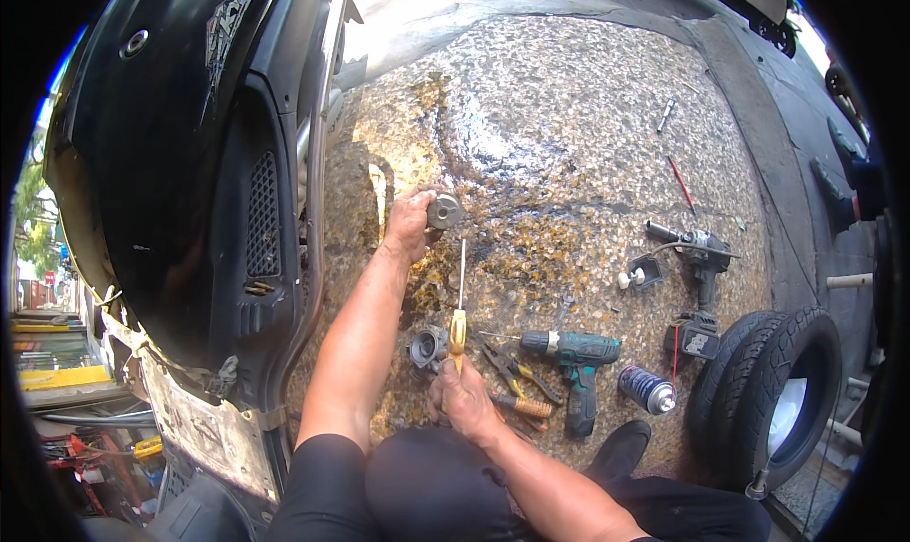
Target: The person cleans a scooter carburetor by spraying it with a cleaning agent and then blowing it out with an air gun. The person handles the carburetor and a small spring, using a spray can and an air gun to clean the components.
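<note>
Head view shows me the black motorcycle body point(180, 163) beside the speckled stone floor point(569, 144), my left hand point(409, 222) closed around a round grey metal part point(444, 210), and my right hand point(463, 395) gripping a yellow-handled screwdriver point(459, 315) upright beside a grey carburettor point(427, 346).

A blue cylindrical metal spray can with a printed label point(646, 389) lies on the speckled stone floor point(569, 144), between the teal cordless drill point(572, 360) and the black rubber tyres point(768, 400).
</note>
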`<state>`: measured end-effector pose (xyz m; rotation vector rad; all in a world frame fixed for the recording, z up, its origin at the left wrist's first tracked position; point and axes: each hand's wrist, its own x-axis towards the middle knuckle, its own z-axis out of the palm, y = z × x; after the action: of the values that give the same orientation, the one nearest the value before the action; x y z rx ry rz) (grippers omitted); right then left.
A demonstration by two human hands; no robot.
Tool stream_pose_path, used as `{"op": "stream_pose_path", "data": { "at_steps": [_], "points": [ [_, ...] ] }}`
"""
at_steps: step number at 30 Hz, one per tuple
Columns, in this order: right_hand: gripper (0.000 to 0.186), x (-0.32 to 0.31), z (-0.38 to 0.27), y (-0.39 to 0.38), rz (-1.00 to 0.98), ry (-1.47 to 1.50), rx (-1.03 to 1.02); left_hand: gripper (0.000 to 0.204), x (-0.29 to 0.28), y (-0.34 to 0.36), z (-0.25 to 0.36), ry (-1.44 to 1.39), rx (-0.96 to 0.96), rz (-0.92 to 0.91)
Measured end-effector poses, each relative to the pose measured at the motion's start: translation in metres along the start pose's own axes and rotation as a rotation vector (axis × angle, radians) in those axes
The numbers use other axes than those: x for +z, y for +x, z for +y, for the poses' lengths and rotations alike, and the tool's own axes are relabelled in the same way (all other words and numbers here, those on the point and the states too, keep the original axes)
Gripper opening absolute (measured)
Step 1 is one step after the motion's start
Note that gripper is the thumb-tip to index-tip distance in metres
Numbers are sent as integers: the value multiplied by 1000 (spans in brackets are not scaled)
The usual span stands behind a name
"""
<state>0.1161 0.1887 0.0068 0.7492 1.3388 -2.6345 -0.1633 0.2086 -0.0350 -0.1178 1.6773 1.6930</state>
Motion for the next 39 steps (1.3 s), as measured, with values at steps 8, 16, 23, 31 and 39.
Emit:
{"op": "stream_pose_path", "data": {
  "at_steps": [8,16,23,31,39],
  "points": [
    [58,8,-2,8,-86,20,39,12,7,-9,9,19,82,111],
    [54,13,-12,33,53,-11,56,24,3,-3,7,-182,-30,224],
    [53,6,-17,33,84,74,85,25,-17,-11,7,-172,-59,250],
    [58,7,-17,43,37,50,73,12,-37,-14,-6,126,232,111],
    [58,10,-31,34,6,-59,105,13,-30,-17,3,154,279,153]
  ]
}}
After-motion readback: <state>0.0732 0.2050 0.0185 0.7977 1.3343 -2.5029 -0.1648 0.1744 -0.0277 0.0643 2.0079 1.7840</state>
